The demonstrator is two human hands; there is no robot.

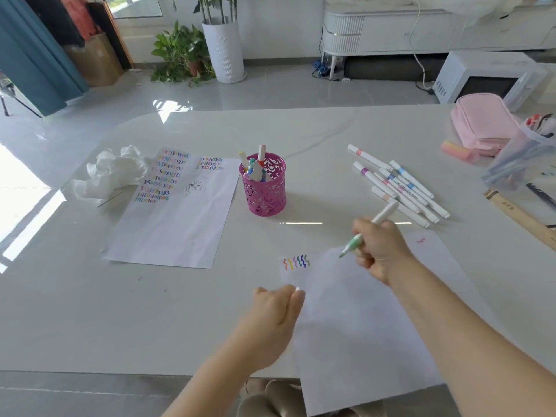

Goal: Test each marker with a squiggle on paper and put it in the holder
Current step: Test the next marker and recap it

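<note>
Testing green marker | R hand grips it, tip just above paper, right of squiggles | L hand curled at paper edge, holding cap? can't tell | next, prob.: draw squiggle, recap, drop in pink holder centre frame

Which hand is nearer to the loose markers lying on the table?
Right. The right hand, gripping a green marker, sits just this side of the loose markers; the left hand is farther off, at the paper's left edge.
</note>
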